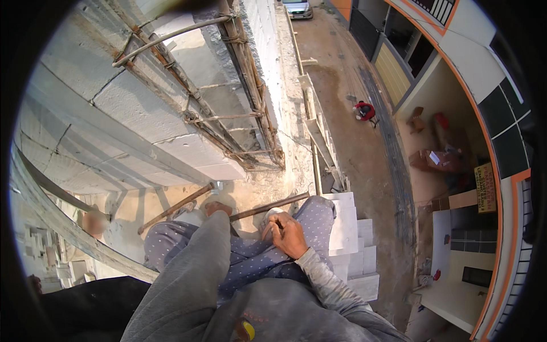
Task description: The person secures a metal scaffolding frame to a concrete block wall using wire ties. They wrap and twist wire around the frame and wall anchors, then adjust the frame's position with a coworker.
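My right hand (286, 235) rests by my right knee, its fingers curled in and thumb close to them. Whatever they hold, if anything, is too small to make out. Beside its fingertips is a pale, dusty shape (269, 219). At the end of my grey left sleeve, my left hand (217, 208) is low over the dusty ledge, its fingers mostly hidden. A wooden handle (273, 206) runs from beside that hand toward my right knee; I cannot tell whether the hand grips it. Farther left lies a long-handled hammer (174, 210), its metal head by the wall.
Tied reinforcing bars (248, 85) stand between pale block walls (142, 108). Stacked white blocks (356, 251) sit right of my knee, at the edge above a street (336, 97). There, a person in red (363, 110) and a parked car (298, 8) show. A curved rail (85, 228) crosses the left.
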A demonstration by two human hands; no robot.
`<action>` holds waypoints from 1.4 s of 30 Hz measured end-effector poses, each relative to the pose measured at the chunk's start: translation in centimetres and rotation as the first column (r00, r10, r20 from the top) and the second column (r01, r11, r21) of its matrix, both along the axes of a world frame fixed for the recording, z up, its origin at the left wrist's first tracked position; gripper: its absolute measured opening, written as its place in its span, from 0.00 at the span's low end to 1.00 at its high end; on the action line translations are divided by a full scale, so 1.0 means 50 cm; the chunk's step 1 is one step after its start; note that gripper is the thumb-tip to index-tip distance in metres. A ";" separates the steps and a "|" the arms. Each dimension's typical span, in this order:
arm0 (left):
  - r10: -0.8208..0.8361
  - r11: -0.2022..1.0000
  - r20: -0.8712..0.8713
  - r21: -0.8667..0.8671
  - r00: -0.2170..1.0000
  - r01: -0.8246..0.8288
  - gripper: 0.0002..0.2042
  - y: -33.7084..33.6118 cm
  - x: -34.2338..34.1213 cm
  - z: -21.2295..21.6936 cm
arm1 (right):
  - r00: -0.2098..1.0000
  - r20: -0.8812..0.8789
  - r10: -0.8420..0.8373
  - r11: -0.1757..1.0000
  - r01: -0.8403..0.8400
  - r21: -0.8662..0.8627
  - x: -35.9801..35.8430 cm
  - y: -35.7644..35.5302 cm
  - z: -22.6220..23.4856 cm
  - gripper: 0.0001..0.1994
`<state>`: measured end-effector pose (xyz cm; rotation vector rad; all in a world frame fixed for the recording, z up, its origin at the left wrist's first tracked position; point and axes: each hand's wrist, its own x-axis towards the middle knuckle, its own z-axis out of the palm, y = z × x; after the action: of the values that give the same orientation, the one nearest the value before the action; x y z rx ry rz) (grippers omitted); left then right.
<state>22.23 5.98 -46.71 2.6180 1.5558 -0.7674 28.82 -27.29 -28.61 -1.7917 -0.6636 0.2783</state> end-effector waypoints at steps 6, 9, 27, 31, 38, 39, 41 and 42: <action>-0.051 0.931 0.319 -0.327 0.946 0.160 0.27 -0.095 0.132 0.287 | 0.987 -0.004 0.162 0.986 -0.162 -0.029 0.092 0.013 0.003 0.17; 0.031 0.940 0.542 -0.303 0.840 0.160 0.27 -0.189 0.157 0.452 | 0.974 0.131 0.186 0.982 -0.188 0.001 0.126 0.027 0.026 0.25; 0.880 -0.016 0.313 -0.731 0.357 0.682 0.21 -0.426 0.287 0.550 | 0.961 -0.233 0.151 0.938 -0.213 -0.272 0.267 -0.119 0.222 0.10; 0.950 -0.159 0.114 -0.627 0.291 0.763 0.28 -0.478 0.325 0.520 | 0.864 0.353 0.359 0.759 -0.051 -0.649 0.347 -0.110 0.300 0.11; 0.965 -0.162 -0.258 -0.471 0.040 0.867 0.25 -0.483 0.377 0.487 | 0.517 0.554 0.652 0.494 0.265 -0.828 0.362 -0.032 0.314 0.13; 0.951 -0.167 -0.309 -0.472 0.015 0.866 0.26 -0.478 0.381 0.485 | 0.434 0.585 0.686 0.476 0.341 -0.811 0.356 -0.025 0.306 0.14; 0.944 -0.142 -0.329 -0.406 0.001 0.903 0.28 -0.467 0.392 0.486 | 0.412 0.601 0.685 0.432 0.436 -0.790 0.351 -0.016 0.291 0.22; 0.943 -0.128 -0.332 -0.368 -0.002 0.921 0.26 -0.463 0.397 0.487 | 0.370 0.632 0.681 0.436 0.490 -0.755 0.352 -0.012 0.284 0.23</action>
<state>42.06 -17.16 -22.36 0.1057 0.1021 0.3935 46.41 -27.89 -14.41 -3.0174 -1.7844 -0.5720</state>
